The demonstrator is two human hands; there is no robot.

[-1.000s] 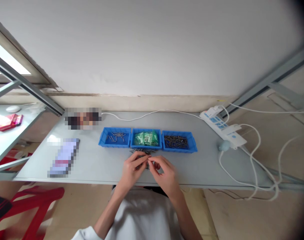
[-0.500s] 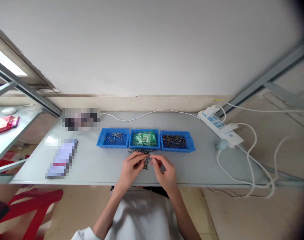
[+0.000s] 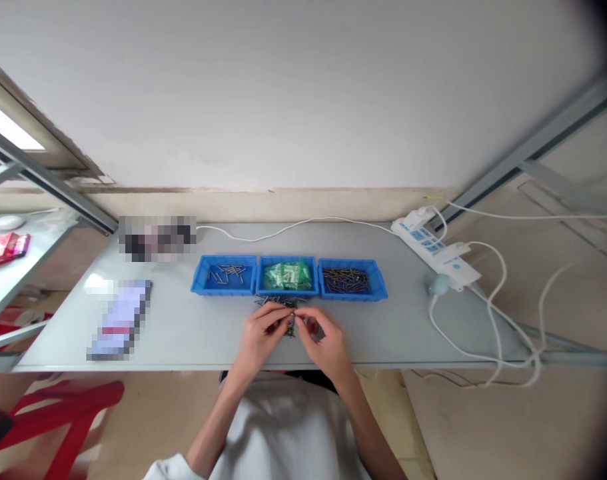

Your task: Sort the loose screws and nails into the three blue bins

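My left hand and my right hand meet fingertip to fingertip just in front of the middle bin. Both are closed in a pinch on one small metal screw, mostly covered by the fingers. Beneath and behind them, a loose pile of dark screws lies on the table, partly hidden by my hands. The left blue bin has a few silvery screws in it. Green-tinted plastic bags of small parts fill the middle blue bin. Many darker screws lie in the right blue bin.
On the grey table, a blurred-out phone-like object lies at the left, with another pixelated object behind it. A white power strip with plugs and trailing cables is at the right. A red stool stands below left.
My right hand has shifted slightly left, its fingertips closing up to those of my left hand. The whole view has moved a little; the bins stand as before.
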